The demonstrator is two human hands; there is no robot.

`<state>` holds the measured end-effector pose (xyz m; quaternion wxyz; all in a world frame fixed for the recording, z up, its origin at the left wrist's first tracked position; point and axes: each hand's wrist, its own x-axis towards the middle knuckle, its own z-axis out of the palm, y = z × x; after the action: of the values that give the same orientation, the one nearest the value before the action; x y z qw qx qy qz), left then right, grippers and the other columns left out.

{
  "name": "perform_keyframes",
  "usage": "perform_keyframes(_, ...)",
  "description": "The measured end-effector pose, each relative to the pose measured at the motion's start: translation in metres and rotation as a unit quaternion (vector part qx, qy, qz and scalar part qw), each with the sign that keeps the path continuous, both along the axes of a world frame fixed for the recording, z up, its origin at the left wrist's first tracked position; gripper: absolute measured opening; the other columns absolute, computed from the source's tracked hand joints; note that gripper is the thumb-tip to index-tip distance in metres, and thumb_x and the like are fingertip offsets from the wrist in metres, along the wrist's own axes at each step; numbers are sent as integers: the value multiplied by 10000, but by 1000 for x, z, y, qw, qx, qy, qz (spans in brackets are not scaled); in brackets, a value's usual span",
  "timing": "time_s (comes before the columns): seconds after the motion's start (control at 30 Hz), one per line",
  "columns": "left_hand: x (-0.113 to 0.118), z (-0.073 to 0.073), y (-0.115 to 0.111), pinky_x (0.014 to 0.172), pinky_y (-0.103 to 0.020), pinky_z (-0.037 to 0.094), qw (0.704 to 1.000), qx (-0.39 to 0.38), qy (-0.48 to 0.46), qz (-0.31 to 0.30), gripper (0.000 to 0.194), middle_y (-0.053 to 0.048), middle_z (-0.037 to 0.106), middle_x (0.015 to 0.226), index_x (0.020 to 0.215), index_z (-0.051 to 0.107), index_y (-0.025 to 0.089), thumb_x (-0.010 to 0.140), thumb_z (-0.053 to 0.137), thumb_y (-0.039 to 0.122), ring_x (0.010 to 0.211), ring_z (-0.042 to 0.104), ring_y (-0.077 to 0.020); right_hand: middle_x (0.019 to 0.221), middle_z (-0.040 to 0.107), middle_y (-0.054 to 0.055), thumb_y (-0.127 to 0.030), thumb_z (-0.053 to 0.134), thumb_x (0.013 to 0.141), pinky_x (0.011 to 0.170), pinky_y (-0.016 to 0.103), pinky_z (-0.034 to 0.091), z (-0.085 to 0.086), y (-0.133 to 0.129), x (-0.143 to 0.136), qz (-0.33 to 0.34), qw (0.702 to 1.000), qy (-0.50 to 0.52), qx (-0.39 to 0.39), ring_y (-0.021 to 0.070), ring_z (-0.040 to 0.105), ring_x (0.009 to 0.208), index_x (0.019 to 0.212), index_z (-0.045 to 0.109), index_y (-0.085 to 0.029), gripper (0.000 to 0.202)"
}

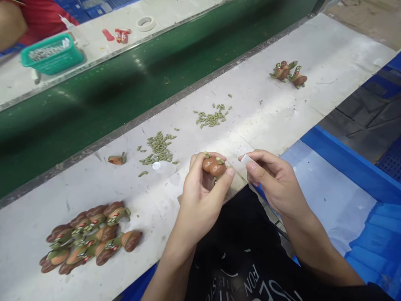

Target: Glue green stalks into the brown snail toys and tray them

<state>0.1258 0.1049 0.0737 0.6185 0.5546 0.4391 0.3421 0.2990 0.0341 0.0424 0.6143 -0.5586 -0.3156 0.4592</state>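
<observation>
My left hand [200, 200] is closed round a small brown-and-green toy figure [214, 166], its glossy brown back turned up. Pinched between thumb and index finger of my right hand [275, 179] is a small flat white piece [246, 159]; its exact kind does not show. The two hands are close together but apart, over the table's near edge. Just left of the figure lies a translucent white piece [163, 167] beside a heap of small green pegs [159, 144]. A second scatter of green pegs [213, 118] lies farther off.
Several finished-looking toy figures [105, 232] stand grouped at lower left, with others [298, 78] at upper right. A loose part [117, 159] lies left of the pegs. Beyond the green belt [140, 79] are a teal basket [53, 56], a tape roll [145, 24] and another person's arm.
</observation>
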Motion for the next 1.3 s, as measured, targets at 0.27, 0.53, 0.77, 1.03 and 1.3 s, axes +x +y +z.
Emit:
perform_keyframes(0.27,-31,15,-33,746,-300,562,991,-126,-42,5,104,20,712,1004,1169,708,274,1186,773,353,819,669,-140,959,856,-11,-280,869,1130,569,262,652,27,-6,-22,66,996,53,15,139,799,650,1136,907,-300,43)
perform_keyframes(0.53,-44,19,-41,629,-290,518,973,-203,-106,9,284,-17,702,1063,1110,704,245,1213,689,508,806,654,-152,952,802,-25,-209,751,1180,676,224,678,38,-5,-38,98,994,-1,47,105,776,757,1126,924,-286,197)
perform_keyframes(0.77,-49,23,-48,645,-255,485,977,-197,-82,-2,341,5,661,972,1067,651,259,1193,747,561,818,603,-138,950,780,-29,-221,773,1177,741,210,670,43,-6,-39,114,992,-46,34,101,762,810,1060,863,-260,152)
perform_keyframes(1.03,-51,23,-55,546,-191,407,950,-274,-146,27,303,-19,646,1017,1115,702,253,1151,794,539,773,534,-129,965,773,-34,-232,844,1151,730,222,666,38,-11,-43,80,989,-121,42,112,740,788,1086,804,-278,89)
perform_keyframes(1.3,-52,20,-50,523,-183,350,941,-282,-182,39,317,-16,611,978,1025,706,213,1124,820,492,742,491,-112,1010,888,-37,-288,845,1167,803,226,745,38,-14,-42,100,989,-103,15,147,888,888,1151,862,-318,37)
